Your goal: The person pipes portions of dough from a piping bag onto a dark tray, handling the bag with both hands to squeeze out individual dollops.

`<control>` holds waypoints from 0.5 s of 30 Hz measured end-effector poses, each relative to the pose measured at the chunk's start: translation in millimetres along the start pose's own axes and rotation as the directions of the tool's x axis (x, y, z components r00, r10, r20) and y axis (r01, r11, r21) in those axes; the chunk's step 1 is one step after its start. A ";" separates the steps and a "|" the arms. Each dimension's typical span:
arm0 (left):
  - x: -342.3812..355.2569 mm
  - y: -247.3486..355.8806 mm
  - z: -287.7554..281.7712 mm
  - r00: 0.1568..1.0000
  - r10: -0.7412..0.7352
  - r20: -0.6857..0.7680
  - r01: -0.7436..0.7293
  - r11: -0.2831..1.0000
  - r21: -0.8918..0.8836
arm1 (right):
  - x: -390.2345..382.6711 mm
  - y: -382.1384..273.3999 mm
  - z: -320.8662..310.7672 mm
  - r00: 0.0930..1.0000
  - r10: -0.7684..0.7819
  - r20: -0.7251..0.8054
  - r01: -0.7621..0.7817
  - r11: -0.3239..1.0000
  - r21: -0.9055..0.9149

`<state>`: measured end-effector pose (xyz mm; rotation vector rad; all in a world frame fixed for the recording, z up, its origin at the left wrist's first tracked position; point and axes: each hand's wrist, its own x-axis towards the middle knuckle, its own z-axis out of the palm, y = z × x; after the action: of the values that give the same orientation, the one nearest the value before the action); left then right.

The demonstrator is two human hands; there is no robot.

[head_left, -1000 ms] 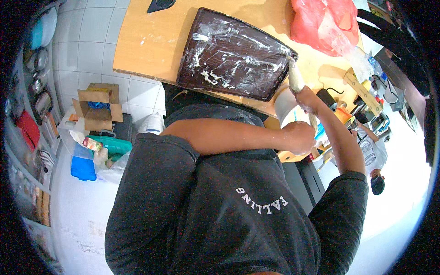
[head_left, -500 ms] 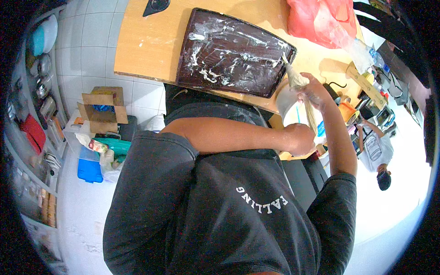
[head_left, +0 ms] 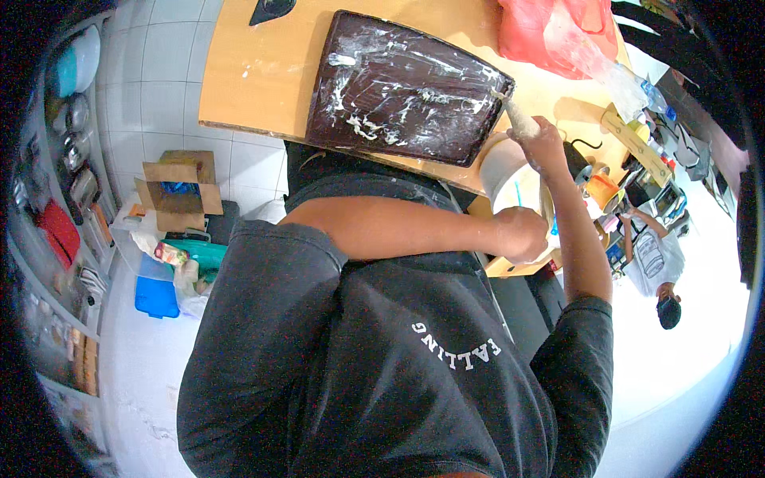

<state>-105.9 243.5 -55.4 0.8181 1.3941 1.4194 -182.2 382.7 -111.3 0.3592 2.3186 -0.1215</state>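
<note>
A piping bag [head_left: 523, 121] filled with pale cream-coloured mix is gripped by my right hand [head_left: 542, 147], its narrow tip at the right corner of a dark baking tray [head_left: 398, 92]. The tray is smeared with white streaks. Below, my left hand [head_left: 522, 235] is closed on the bag's twisted tail, which my right forearm partly hides. Between my hands and the tray stands a white tub [head_left: 502, 174], with a thin blue item showing beside my left hand.
A red plastic bag [head_left: 558, 36] lies at the table's far right. Beyond my right arm are an orange container [head_left: 602, 190] and assorted clutter. An open cardboard box [head_left: 179, 191] stands at left. At far right is another person [head_left: 657, 259].
My right hand has shifted slightly left and up with the piping bag, its fingers closer around it. The bag's tail is now more hidden. My left hand has barely moved.
</note>
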 end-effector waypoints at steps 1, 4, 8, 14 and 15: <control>0.8 -2.7 0.6 1.000 -0.004 -0.006 0.004 1.000 -0.003 | 0.4 -7.5 -3.4 1.000 0.024 0.000 -0.024 0.999 -0.023; 3.5 -8.7 1.6 0.997 -0.015 -0.069 0.015 1.000 0.009 | -0.2 -22.1 -7.6 0.999 0.032 -0.016 -0.033 0.996 -0.081; 2.4 -9.5 -1.3 0.998 -0.033 -0.054 0.032 0.999 -0.020 | 3.7 -12.9 0.3 0.991 -0.067 -0.112 0.050 0.987 -0.151; 11.5 -16.9 8.2 0.997 -0.035 -0.068 0.035 0.999 -0.006 | 3.7 -12.8 -0.7 0.985 -0.089 -0.146 0.063 0.983 -0.171; 11.7 -17.3 9.0 0.997 -0.016 -0.079 0.014 1.000 -0.024 | 3.3 -12.7 -2.4 0.985 -0.088 -0.148 0.062 0.983 -0.172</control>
<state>-98.4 255.8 -73.1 0.7420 1.4384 1.4676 -189.7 371.8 -112.2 0.2022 2.4757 0.0664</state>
